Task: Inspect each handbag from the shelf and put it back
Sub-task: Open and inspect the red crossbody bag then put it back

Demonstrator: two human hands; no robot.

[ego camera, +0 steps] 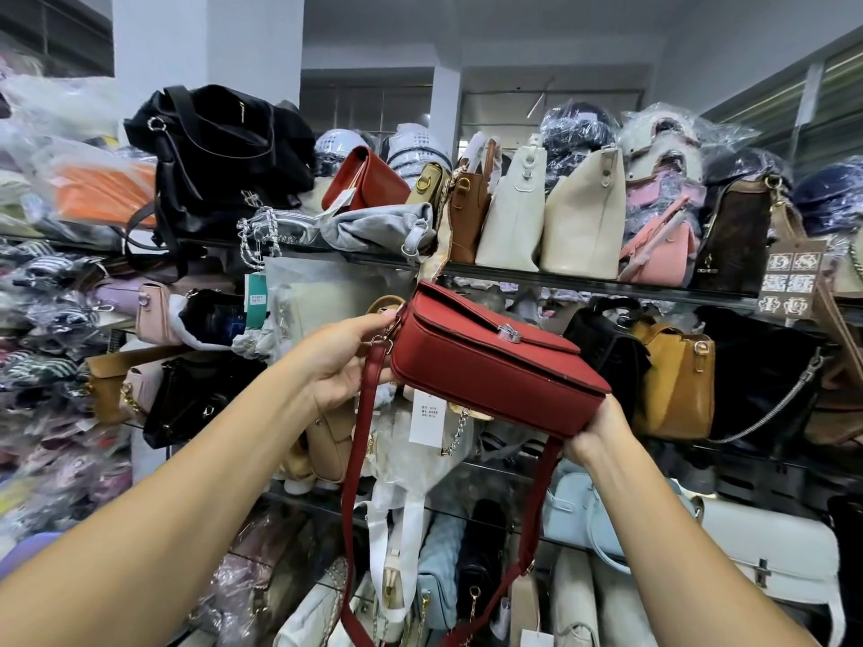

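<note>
Red bag [495, 361] held in air before shelf [583, 281], tilted, right end lower. Flap shut, silver clasp [510, 335] facing up.
Left hand [345, 361] grips left end by strap ring, thumb on top.
Right hand [593, 431] holds lower right corner from beneath; fingers hidden behind bag.
Strap [355, 459] hangs in loop below hands.
Cream bags [583, 217] upright on top tier; black bag [219, 156] upper left.

Two red handbags [495, 361] [366, 179], two upright cream totes [513, 217] [586, 221], one black backpack [219, 156], two hands [343, 361] [595, 436]
</note>
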